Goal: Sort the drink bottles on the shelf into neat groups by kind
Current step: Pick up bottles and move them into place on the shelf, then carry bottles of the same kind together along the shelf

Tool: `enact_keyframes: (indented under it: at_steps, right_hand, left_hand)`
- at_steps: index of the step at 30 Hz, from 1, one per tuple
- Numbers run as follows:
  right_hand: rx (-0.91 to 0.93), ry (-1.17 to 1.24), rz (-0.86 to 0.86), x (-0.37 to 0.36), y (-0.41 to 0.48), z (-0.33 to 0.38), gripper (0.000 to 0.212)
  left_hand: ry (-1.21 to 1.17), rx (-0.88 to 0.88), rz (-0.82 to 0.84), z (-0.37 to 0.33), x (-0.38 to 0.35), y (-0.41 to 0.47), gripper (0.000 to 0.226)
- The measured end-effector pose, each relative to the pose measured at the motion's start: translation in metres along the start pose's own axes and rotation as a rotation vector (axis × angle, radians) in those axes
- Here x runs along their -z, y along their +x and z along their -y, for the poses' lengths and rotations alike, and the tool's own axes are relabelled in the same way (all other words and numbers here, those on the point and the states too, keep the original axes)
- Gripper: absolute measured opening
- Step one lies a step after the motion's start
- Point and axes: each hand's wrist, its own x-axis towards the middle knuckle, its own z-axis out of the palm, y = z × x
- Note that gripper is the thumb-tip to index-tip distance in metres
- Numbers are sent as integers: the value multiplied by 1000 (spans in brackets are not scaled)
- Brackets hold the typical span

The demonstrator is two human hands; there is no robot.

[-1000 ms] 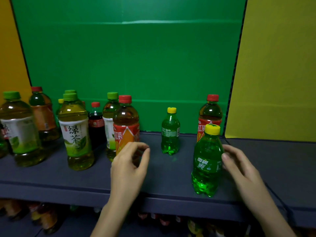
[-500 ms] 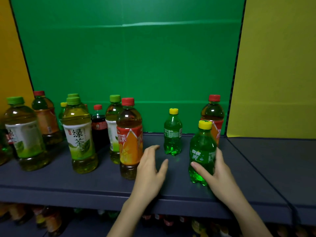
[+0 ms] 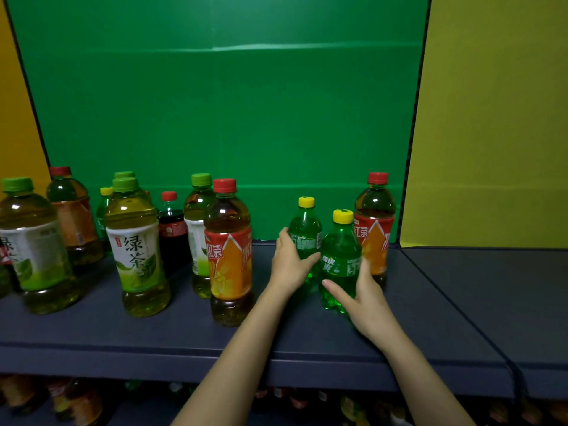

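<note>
I see my left hand (image 3: 289, 262) gripping the rear Sprite bottle (image 3: 305, 232) near the back edge of the shelf (image 3: 153, 333), and my right hand (image 3: 365, 296) gripping the front Sprite bottle (image 3: 341, 253) just beside it. A corner iced tea bottle (image 3: 375, 229) stands upright close behind my right hand. A nearer iced tea bottle (image 3: 229, 256), the green tea bottles (image 3: 135, 250) and a cola bottle (image 3: 172, 229) crowd the shelf's left half.

"Sprite" reads in white on the rear yellow-capped bottle (image 3: 305, 238), right of centre; 雪碧 on the front yellow-capped bottle (image 3: 339, 265) beside it. 绿茶 stands on the green-capped bottle (image 3: 136, 256), lower left; 红茶 on the central red-capped bottle (image 3: 229, 259) and the right red-capped bottle (image 3: 373, 241)
</note>
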Motion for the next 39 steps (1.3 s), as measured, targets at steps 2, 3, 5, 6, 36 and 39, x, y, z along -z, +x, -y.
enact_keyframes:
  at_steps: [2,3,5,6,36,39]
  right_hand:
    - [-10,-34,-6,0,-1,-1,77]
    - [-19,-56,-11,0,-2,-1,78]
    - [-42,-110,-35,1,-2,-4,79]
    - [-55,-139,-54,1,-3,-4,79]
    - [-178,75,-126,39,36,-18,87]
    - [-220,55,-155,39,38,-21,75]
  left_hand:
    - [-36,25,-15,2,-4,7,76]
    - [-47,32,-24,2,-5,10,74]
    - [-50,34,-34,3,-7,12,69]
    - [-42,29,-36,4,-8,12,67]
    - [85,-45,-429,22,79,-84,84]
    - [8,20,-357,27,78,-81,61]
